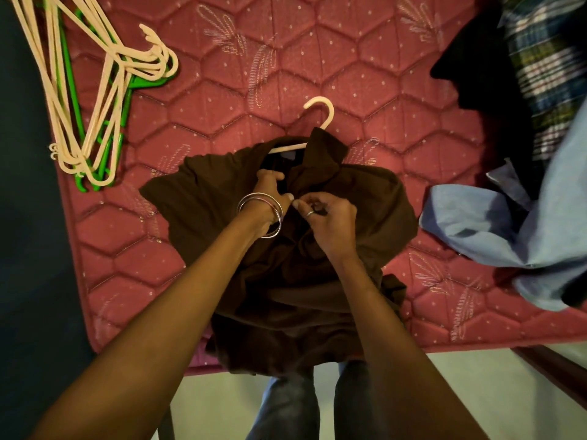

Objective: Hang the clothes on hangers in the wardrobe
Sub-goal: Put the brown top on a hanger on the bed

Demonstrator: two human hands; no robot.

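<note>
Buttoning up the brown shirt [222, 198] right now, which lies on the bed [317, 74] with a cream hanger [319, 120] already inside the collar, hook poking out the top. My left hand [270, 193] pinches one edge of the placket just below the collar, and my right hand [327, 217] pinches the other edge right beside it. Next I reckon I have to get the button through, then lift it by the hook. Spare hangers [95, 100] sit far left, more clothes [524, 185] piled on the right.
</note>
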